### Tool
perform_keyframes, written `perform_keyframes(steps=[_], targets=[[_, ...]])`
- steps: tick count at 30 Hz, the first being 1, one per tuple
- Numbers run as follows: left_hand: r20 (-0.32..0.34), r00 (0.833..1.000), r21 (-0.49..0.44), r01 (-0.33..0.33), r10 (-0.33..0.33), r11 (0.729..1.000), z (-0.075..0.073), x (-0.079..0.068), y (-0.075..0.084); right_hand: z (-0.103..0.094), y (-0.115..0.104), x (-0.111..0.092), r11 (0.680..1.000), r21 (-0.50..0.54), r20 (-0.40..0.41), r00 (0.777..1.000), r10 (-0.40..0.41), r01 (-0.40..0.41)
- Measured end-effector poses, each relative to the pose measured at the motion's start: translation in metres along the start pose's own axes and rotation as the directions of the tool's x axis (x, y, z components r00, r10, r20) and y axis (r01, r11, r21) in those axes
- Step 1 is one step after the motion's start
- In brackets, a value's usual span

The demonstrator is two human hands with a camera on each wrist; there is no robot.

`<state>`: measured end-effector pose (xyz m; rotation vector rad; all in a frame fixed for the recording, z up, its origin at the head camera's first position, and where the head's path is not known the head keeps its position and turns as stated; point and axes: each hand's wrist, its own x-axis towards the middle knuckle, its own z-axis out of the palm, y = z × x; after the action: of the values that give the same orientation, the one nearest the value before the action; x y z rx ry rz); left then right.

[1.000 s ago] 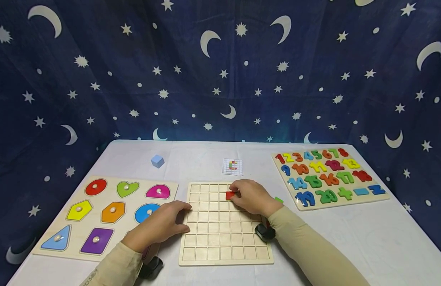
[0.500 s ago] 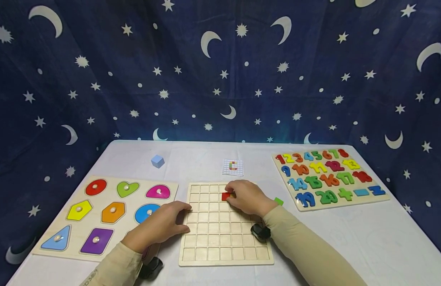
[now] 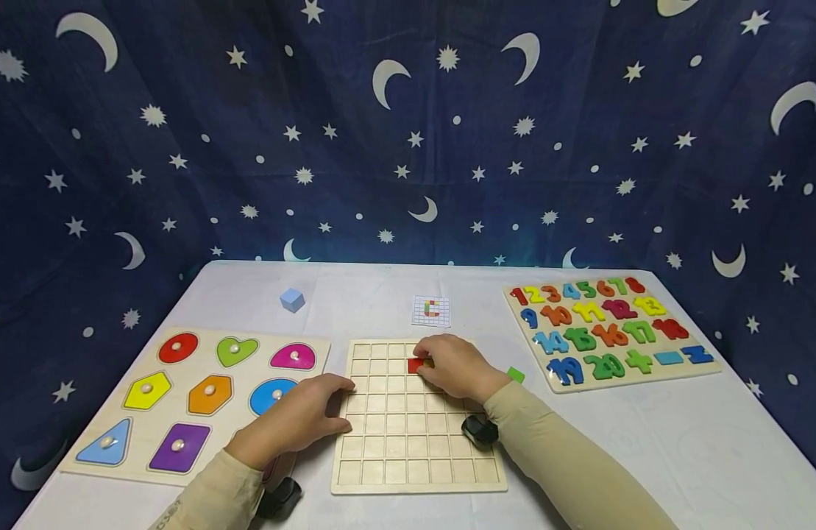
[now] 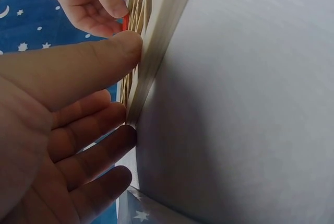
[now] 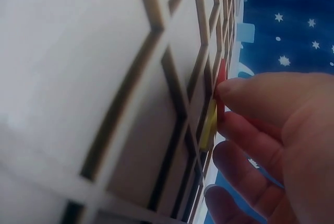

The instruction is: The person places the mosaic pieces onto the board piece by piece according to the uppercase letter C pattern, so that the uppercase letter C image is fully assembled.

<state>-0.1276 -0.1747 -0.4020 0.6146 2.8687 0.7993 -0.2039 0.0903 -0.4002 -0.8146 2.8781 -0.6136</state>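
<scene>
A pale wooden grid board (image 3: 385, 423) lies in the middle of the white table. In the head view my right hand (image 3: 459, 366) is over its upper part, thumb and fingers pinching a red square tile (image 3: 414, 366). In the right wrist view the red tile (image 5: 221, 85) stands at the grid's surface, beside a yellow tile (image 5: 209, 129) partly covered by the fingers. My left hand (image 3: 298, 414) touches the board's left edge. Its thumb and fingers are spread in the left wrist view, touching the wooden rim (image 4: 162, 31).
A small card (image 3: 431, 311) with a coloured pattern lies behind the board, a blue cube (image 3: 292, 300) to its left. A green tile (image 3: 516, 375) is right of the board. A shape puzzle (image 3: 176, 401) flanks the left side, a number puzzle (image 3: 609, 331) the right.
My right hand has shifted slightly left over the grid with the red tile, and the green tile at the right shows more. The left hand has stayed at the board's edge.
</scene>
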Motion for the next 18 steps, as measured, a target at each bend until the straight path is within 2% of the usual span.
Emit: perform_keyframes(steps=[10, 18], targets=[[0.005, 1.0, -0.006, 0.001, -0.001, 1.0, -0.0006, 0.0001, 0.0012, 0.0017, -0.0001, 0.0009, 0.999, -0.004, -0.001, 1.0, -0.032, 0.032], [0.008, 1.0, -0.021, 0.01, -0.01, 1.0, -0.0004, 0.0003, 0.0013, 0.0022, 0.0007, 0.0012, 1.0, 0.004, 0.015, 1.0, -0.009, 0.009]])
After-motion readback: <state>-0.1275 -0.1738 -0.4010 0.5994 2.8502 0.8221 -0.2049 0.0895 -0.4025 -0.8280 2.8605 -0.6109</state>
